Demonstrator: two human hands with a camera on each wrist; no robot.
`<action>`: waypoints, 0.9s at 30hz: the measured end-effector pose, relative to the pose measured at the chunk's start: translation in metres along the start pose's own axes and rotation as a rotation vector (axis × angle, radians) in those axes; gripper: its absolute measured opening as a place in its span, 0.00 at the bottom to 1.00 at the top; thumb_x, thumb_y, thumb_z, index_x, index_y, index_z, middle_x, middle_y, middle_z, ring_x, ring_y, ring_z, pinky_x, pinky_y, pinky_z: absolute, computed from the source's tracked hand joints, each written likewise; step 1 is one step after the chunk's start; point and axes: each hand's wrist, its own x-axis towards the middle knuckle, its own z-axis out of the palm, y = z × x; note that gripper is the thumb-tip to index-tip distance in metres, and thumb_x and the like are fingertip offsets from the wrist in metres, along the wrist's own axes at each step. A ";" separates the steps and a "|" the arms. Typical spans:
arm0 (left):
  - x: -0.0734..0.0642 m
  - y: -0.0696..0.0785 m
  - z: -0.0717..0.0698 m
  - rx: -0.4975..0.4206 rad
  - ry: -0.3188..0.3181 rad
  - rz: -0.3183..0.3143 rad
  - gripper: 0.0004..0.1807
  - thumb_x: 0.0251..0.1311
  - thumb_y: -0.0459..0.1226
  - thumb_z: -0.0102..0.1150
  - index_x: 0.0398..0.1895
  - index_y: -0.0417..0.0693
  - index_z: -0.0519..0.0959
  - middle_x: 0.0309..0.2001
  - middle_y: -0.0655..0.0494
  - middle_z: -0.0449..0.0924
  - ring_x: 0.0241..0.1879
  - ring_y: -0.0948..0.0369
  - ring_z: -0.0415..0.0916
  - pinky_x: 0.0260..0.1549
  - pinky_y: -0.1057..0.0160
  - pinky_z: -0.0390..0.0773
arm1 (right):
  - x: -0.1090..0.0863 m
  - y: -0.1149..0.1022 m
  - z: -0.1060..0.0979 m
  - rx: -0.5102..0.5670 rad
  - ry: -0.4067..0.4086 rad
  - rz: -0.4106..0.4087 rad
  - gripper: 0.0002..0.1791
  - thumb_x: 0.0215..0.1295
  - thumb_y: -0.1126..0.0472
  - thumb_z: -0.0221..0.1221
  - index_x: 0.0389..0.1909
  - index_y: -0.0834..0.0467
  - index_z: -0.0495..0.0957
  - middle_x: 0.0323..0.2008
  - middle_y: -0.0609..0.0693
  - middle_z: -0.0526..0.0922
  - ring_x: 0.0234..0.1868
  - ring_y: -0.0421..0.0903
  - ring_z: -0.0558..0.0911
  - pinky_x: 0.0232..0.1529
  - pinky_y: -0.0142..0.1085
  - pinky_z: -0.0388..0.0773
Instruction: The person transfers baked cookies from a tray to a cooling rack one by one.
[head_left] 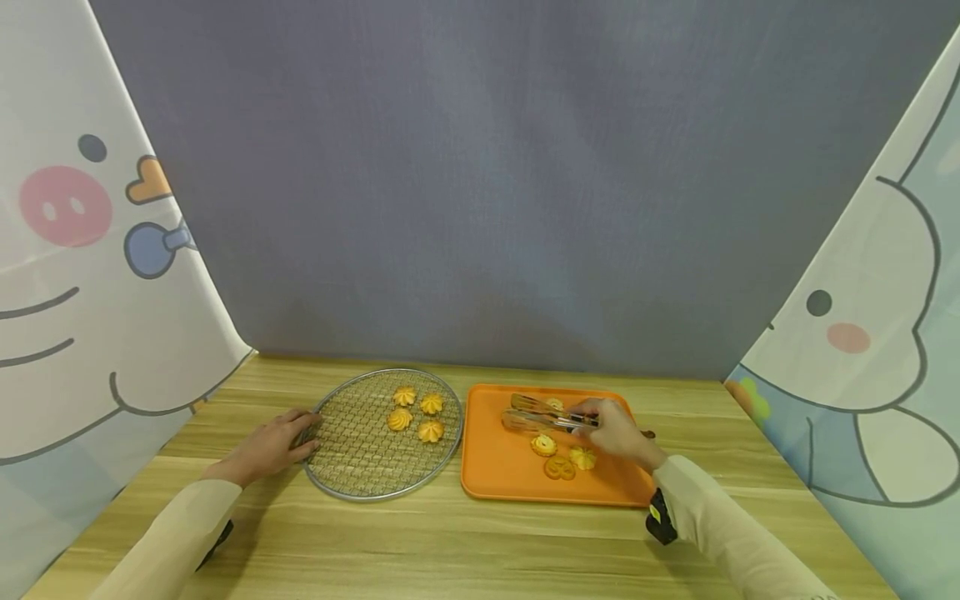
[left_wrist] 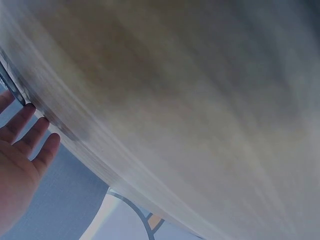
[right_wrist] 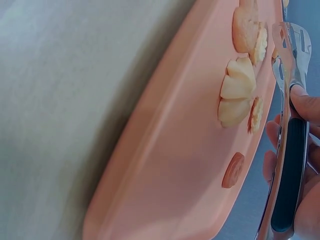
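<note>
At the left side of a round wire rack (head_left: 348, 454), my left hand (head_left: 268, 448) touches the metal rim with its fingertips, fingers extended in the left wrist view. Several golden swirl cookies lie on the rack's right half, such as a spiral one (head_left: 400, 419). My right hand (head_left: 617, 430) grips metal tongs with dark handles (right_wrist: 291, 175) over an orange tray (head_left: 491, 475). The slotted tong ends point left and stand a little apart. Below them on the tray are a pale-centred cookie (head_left: 543, 445), a pretzel-shaped cookie (head_left: 559, 467) and a flower-shaped cookie (head_left: 582, 457).
The rack and tray stand side by side on a wooden table (head_left: 420, 542). Behind it rises a grey cloth wall (head_left: 480, 208). Cartoon-printed panels flank the table at left (head_left: 75, 333) and right (head_left: 862, 375). Another cookie (head_left: 554, 403) lies near the tray's back edge.
</note>
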 end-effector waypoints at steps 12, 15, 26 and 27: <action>0.000 0.000 0.000 -0.017 0.016 0.014 0.22 0.56 0.40 0.60 0.53 0.38 0.73 0.52 0.37 0.72 0.46 0.39 0.73 0.42 0.41 0.74 | 0.002 -0.004 0.001 0.000 -0.001 0.005 0.17 0.54 0.67 0.62 0.48 0.62 0.79 0.45 0.57 0.81 0.44 0.52 0.79 0.37 0.40 0.77; 0.000 0.001 -0.001 -0.016 0.017 0.015 0.23 0.56 0.40 0.60 0.53 0.38 0.73 0.52 0.36 0.72 0.47 0.39 0.73 0.42 0.41 0.74 | 0.005 -0.007 0.002 -0.012 0.004 -0.009 0.17 0.54 0.66 0.63 0.48 0.61 0.79 0.46 0.57 0.81 0.47 0.54 0.79 0.42 0.45 0.78; 0.001 -0.002 0.002 0.005 0.027 0.015 0.22 0.56 0.41 0.60 0.52 0.38 0.74 0.51 0.37 0.73 0.45 0.40 0.74 0.39 0.41 0.75 | 0.019 -0.026 0.009 0.000 -0.045 -0.073 0.15 0.56 0.64 0.62 0.46 0.59 0.80 0.47 0.55 0.81 0.44 0.51 0.79 0.38 0.41 0.77; 0.001 -0.002 0.003 0.004 0.030 0.016 0.22 0.56 0.42 0.60 0.52 0.38 0.74 0.50 0.37 0.73 0.45 0.40 0.74 0.39 0.41 0.75 | 0.020 -0.028 0.009 0.005 -0.050 -0.081 0.14 0.56 0.64 0.62 0.45 0.59 0.81 0.47 0.55 0.81 0.44 0.51 0.79 0.38 0.41 0.77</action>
